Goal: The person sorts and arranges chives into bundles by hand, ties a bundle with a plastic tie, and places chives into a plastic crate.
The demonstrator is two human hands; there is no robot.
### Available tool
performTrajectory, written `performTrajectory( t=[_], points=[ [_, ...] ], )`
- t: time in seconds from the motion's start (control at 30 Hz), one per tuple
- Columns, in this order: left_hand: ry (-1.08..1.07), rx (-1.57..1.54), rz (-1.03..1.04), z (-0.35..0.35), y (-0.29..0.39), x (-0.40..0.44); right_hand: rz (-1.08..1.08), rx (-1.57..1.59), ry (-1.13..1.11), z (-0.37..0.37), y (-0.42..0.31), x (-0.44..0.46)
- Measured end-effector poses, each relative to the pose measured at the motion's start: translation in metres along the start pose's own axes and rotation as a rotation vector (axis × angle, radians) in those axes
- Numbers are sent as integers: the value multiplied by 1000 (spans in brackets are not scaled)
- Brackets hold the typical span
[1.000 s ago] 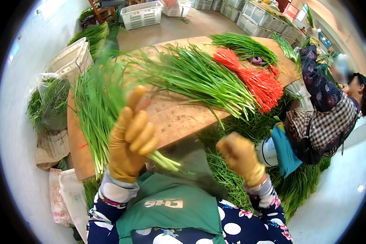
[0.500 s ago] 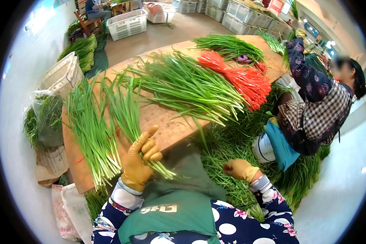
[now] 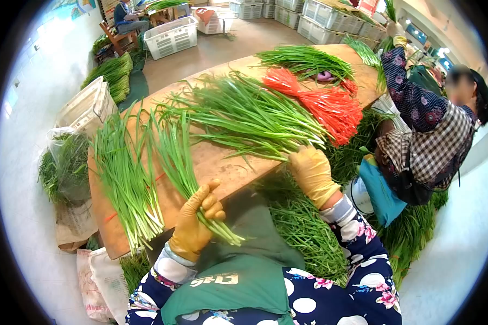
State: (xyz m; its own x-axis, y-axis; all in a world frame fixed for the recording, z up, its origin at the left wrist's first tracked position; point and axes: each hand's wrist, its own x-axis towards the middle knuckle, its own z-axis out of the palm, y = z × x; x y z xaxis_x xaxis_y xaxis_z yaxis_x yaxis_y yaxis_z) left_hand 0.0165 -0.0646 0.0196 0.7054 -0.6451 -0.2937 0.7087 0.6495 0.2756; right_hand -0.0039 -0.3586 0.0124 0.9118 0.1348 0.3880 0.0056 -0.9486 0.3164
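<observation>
My left hand (image 3: 196, 222), in a yellow glove, is closed round a small bunch of garlic chives (image 3: 180, 168); their pale stem ends stick out below the fist and the leaves lie on the wooden table. My right hand (image 3: 312, 170), gloved too, reaches the stem ends of the large chive pile (image 3: 249, 114), its fingers bent together over some stems; the fingertips are partly hidden. Left of my left hand lies another laid-out bunch of chives (image 3: 127, 184). Behind the large pile is a bundle of red plastic ties (image 3: 325, 108).
Beneath the table's (image 3: 230, 181) near edge, loose greens (image 3: 309, 238) cover the floor. A co-worker (image 3: 425, 130) sits at the right beside a white bucket (image 3: 359, 195). Plastic crates (image 3: 171, 38) stand at the back; another crate (image 3: 87, 105) and a bag of greens (image 3: 70, 162) are at left.
My right hand has moved up from above the floor greens to the stem ends of the large pile. My left hand still holds its bunch, slightly lower and further right in view.
</observation>
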Motion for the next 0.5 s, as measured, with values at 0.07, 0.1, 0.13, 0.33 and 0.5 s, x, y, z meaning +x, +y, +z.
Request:
performTrajectory(
  t=[0.07, 0.1, 0.13, 0.33, 0.5],
  points=[
    [173, 98, 6, 15, -9, -4, 47, 132, 30, -23, -13, -3],
    [337, 198, 7, 19, -12, -5, 99, 256, 62, -38, -20, -6],
    [-101, 45, -104, -18, -15, 4, 98, 279, 50, -52, -29, -14],
    [-99, 117, -141, -2, -36, 17, -87, 467, -5, -83, -89, -54],
    [-119, 143, -105, 16, -25, 11, -22, 764, -7, -83, -89, -64]
  ],
)
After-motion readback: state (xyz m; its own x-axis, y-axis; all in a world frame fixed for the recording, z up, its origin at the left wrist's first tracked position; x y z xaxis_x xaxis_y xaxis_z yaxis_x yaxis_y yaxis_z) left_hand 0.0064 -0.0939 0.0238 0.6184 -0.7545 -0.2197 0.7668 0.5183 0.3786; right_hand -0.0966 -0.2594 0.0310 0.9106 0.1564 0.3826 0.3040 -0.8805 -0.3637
